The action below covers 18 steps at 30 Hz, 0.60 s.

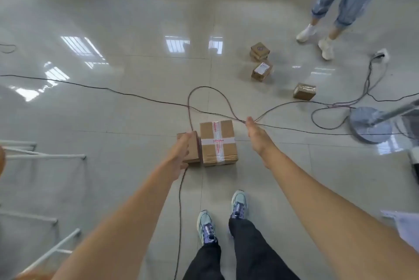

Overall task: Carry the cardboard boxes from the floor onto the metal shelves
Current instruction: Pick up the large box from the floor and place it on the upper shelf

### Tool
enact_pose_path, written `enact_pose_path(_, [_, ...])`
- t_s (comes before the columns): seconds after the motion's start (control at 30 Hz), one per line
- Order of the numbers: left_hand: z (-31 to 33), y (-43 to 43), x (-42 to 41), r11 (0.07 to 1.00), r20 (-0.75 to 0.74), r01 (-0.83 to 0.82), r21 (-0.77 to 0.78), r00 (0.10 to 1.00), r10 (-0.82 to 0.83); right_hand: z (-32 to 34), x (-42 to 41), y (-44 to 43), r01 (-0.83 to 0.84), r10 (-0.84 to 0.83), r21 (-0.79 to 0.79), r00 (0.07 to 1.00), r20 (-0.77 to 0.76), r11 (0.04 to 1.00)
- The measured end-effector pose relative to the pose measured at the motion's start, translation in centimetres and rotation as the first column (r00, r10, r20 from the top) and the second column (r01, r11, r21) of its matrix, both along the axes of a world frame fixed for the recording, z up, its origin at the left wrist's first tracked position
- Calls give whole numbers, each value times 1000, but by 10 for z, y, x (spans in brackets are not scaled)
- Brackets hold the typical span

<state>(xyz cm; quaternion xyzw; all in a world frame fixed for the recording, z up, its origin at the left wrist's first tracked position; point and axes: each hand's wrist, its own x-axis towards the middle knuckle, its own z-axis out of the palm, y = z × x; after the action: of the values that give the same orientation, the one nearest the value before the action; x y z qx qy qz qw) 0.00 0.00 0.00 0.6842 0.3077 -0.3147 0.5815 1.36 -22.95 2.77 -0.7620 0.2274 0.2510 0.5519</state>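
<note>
1. Left hand [181, 150] was spread open over the small box [192, 150], touching its near edge.
2. Right hand [256, 134] hung open, empty, beside the taped box [218, 142].
3. Both boxes sat touching on the floor [113, 109]; cables [136, 97] crossed behind.

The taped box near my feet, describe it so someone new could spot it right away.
Start at the shoes at the bottom and look straight ahead along the tiled floor: two boxes sit side by side between the outstretched hands. It is the taller box, the only one with a cross of white tape printed in red.
</note>
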Motion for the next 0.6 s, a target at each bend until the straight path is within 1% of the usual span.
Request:
enact_pose_path(0.07, [-16,-1,19,999,-26,-35,15,999,35,-15,24,-5,13,-12,17,1000,-25,1000])
enact_pose_path(0.2, [-57,-8,55,997,-118,-56,56,991,62,-56,71,-18,0,1,18,996,-93,1000])
enact_pose_path(0.27, [-78,-15,72,993,-147,-99,56,983,106,-83,94,-25,-22,23,11,993,-114,1000])
enact_pose_path(0.37, [-114,-27,92,986,-198,-151,71,967,162,-127,118,-35,0,1,7,987,-160,1000])
enact_pose_path(0.6, [-217,-39,131,985,-316,-163,57,933,173,-234,156,-37,8,-14,-22,956,-292,1000])
